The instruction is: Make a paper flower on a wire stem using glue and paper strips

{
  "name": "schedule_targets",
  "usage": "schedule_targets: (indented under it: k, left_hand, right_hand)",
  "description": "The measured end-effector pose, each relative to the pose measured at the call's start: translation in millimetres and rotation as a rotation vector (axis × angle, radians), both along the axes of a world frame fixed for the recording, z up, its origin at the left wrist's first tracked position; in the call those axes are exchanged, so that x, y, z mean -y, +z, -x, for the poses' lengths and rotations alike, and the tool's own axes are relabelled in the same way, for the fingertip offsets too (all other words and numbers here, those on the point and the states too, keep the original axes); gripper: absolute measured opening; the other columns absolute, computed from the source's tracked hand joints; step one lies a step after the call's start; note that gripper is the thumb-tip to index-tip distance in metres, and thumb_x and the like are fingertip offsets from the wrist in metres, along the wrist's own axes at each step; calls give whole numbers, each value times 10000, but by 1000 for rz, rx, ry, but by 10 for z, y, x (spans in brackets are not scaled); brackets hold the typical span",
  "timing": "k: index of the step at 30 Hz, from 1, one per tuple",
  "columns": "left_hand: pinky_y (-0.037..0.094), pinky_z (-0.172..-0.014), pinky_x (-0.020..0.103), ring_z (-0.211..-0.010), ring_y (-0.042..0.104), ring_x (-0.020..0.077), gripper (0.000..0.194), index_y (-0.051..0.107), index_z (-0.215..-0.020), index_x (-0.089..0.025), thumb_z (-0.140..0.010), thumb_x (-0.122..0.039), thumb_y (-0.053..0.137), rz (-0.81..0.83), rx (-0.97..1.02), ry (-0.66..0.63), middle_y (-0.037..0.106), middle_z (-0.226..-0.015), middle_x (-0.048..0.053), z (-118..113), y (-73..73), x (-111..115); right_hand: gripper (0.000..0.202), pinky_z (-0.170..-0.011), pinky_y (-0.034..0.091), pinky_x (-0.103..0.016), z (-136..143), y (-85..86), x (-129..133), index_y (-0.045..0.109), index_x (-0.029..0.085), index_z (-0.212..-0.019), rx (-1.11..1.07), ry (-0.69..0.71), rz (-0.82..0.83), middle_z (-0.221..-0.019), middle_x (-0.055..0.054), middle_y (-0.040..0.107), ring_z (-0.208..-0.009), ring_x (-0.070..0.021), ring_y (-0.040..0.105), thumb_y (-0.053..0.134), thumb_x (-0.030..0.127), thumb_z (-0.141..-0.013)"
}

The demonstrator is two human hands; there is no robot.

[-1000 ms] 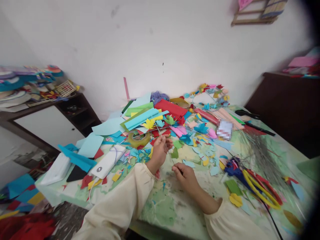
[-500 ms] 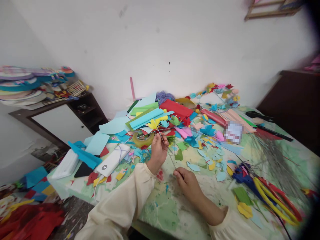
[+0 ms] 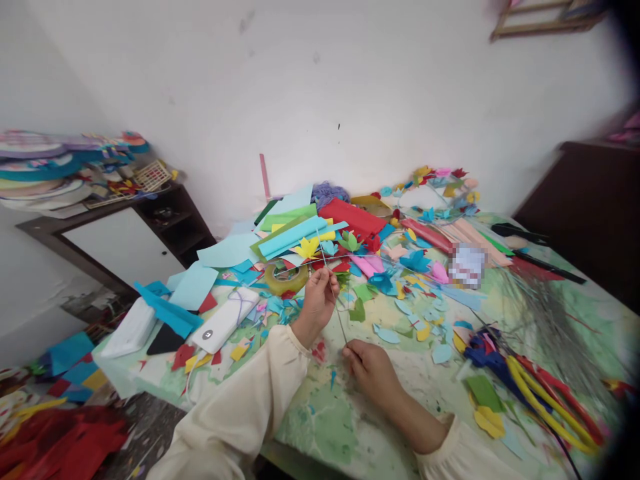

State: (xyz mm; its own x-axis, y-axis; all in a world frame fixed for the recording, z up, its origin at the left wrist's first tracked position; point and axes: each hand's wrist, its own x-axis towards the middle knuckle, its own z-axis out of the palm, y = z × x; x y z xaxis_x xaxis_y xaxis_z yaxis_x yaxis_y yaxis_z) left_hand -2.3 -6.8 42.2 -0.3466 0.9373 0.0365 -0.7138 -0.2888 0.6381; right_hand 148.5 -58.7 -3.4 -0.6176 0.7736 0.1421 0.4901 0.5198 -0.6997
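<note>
A thin wire [image 3: 341,323] runs slantwise between my two hands over the table. My left hand [image 3: 317,298] pinches its upper part, and the tip sticks up beyond the fingers. Lower down and to the right, my right hand [image 3: 376,372] grips the wire's near end between thumb and fingers. Just beyond my left hand lie a yellow paper flower [image 3: 307,249] and a light blue one [image 3: 329,248]. A roll of clear yellowish tape [image 3: 284,279] lies to the left of the fingers, beneath crossing wires.
Folded crepe paper [image 3: 293,239] is piled at the back. A white power bank [image 3: 227,320] lies on the left. Pliers with yellow and red handles [image 3: 545,393] and a bundle of loose wires [image 3: 555,320] lie on the right. Paper petals [image 3: 415,323] are scattered mid-table.
The wire's upper end now reaches farther above my left hand. My right hand has shifted slightly left and down, and my left hand has barely moved.
</note>
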Motion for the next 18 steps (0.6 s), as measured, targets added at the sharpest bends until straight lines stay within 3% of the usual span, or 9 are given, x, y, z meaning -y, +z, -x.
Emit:
schedule_targets:
  k: [10, 14, 16, 18]
  left_hand:
    - [411, -499, 118, -537, 498, 28, 168, 555, -779, -140, -722, -227, 686, -35, 22, -206, 518, -641, -27, -80, -6, 63]
    - [410, -477, 136, -515, 508, 45, 142, 535, -773, -144, -760, -237, 642, -36, -112, -287, 513, -618, -23, -111, 113, 125]
    - [387, -452, 128, -493, 489, 38, 136, 516, -759, -155, -754, -208, 641, -79, -132, -234, 481, -597, -42, 9, 256, 150]
    - [347, -422, 111, -456, 443, 17, 150, 496, -740, -163, -737, -159, 646, -160, -105, -55, 449, -585, -65, 234, 435, 186]
  right_hand:
    - [313, -541, 294, -227, 7, 12, 34, 445, 196, -584, -83, -19, 37, -529, 3, 511, -533, -137, 469, 368, 281, -875]
    - [304, -549, 312, -229, -28, 61, 0, 478, 194, -595, -139, -37, 10, -540, 0, 524, -546, -137, 482, 381, 279, -870]
    - [286, -559, 325, -231, -61, 72, -33, 520, 192, -645, -167, -63, -23, -565, -3, 544, -559, -139, 492, 388, 300, -874]
    - [272, -576, 338, -234, -97, 66, -67, 560, 190, -703, -171, -95, -62, -609, -12, 574, -588, -145, 510, 396, 320, -877]
